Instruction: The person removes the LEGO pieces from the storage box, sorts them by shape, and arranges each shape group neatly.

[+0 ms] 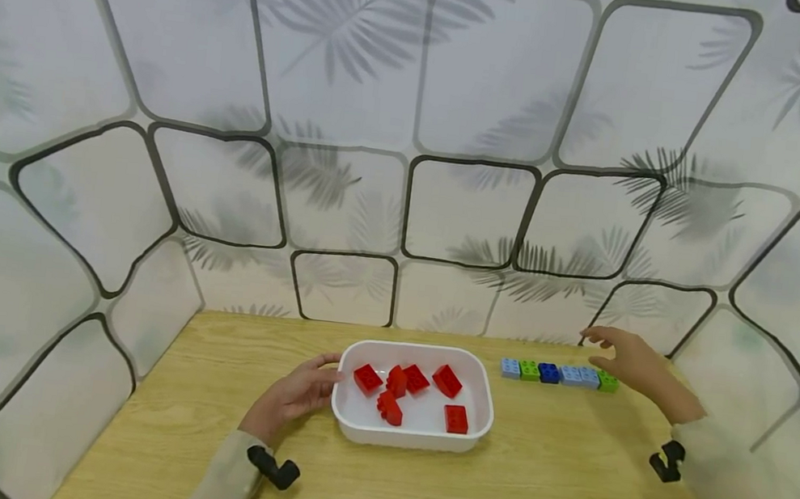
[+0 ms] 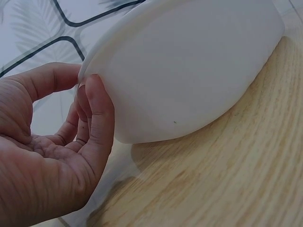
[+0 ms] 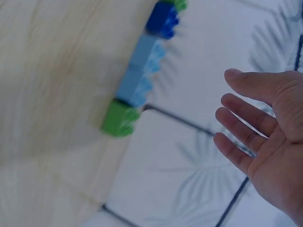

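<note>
A white plastic tub [image 1: 409,439] stands on the table with several red toy bricks [image 1: 456,420] scattered in it. My left hand [image 1: 297,393] pinches the tub's left rim between thumb and fingers; the left wrist view shows the fingertips [image 2: 96,85] against the outer wall. To the right, a straight row of toy bricks lies end to end: light blue [image 1: 510,368], green [image 1: 529,370], dark blue [image 1: 549,372], two more light blue, then green [image 1: 607,381]. Above the row's right end hovers my right hand [image 1: 632,367], fingers loosely extended and holding nothing.
The light wooden table [image 1: 528,491] ends at the back against a patterned curtain [image 1: 346,203], which also rises along both sides. Dark straps with cameras, such as the black clip [image 1: 667,461], sit on both sleeves.
</note>
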A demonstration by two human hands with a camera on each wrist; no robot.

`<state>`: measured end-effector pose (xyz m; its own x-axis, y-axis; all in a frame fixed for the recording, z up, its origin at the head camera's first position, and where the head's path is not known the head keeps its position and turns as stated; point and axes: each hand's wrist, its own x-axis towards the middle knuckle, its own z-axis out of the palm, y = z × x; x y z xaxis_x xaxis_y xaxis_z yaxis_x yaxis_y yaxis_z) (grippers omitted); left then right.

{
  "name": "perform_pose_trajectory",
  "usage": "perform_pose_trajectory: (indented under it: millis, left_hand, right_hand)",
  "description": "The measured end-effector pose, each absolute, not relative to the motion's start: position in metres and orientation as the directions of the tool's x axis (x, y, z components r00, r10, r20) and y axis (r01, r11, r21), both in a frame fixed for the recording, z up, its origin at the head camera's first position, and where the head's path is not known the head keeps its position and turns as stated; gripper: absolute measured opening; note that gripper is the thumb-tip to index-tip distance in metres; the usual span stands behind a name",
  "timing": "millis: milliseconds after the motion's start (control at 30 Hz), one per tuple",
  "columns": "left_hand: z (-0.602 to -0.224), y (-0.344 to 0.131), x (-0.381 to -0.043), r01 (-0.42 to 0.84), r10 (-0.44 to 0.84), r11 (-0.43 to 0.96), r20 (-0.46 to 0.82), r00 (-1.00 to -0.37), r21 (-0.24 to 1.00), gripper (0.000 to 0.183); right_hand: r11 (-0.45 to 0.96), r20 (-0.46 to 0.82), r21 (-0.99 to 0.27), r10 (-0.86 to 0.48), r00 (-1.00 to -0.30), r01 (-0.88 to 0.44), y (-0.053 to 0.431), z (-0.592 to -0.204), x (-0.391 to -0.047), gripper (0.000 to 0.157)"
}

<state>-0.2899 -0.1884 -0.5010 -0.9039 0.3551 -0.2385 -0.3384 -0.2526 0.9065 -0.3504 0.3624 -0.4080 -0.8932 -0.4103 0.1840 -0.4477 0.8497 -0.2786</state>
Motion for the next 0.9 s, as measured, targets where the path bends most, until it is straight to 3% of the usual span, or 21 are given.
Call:
perform_pose_trajectory:
  millis: [433, 667, 900]
  left_hand:
    - [-0.501, -0.188, -0.29, -0.334, 0.361, -0.242, -0.235, -0.903, 0.911, 0.05]
    - [-0.503, -0.188, -0.291, -0.335, 0.376, -0.266, -0.222, -0.899, 0.904, 0.04]
    - [-0.502, -0.189, -0.291, -0.334, 0.382, -0.255, -0.223, -0.897, 0.907, 0.046]
  right_hand:
    - [0.696, 0.29, -0.232, -0.617, -0.732, -0.679, 0.264, -0.382, -0.324, 0.039]
    - [0.641, 0.233, -0.289, -0.674, -0.701, -0.711, 0.229, -0.389, -0.312, 0.038]
    - [0.571, 0.149, -0.312, -0.76, -0.633, -0.759, 0.206, -0.398, -0.31, 0.035]
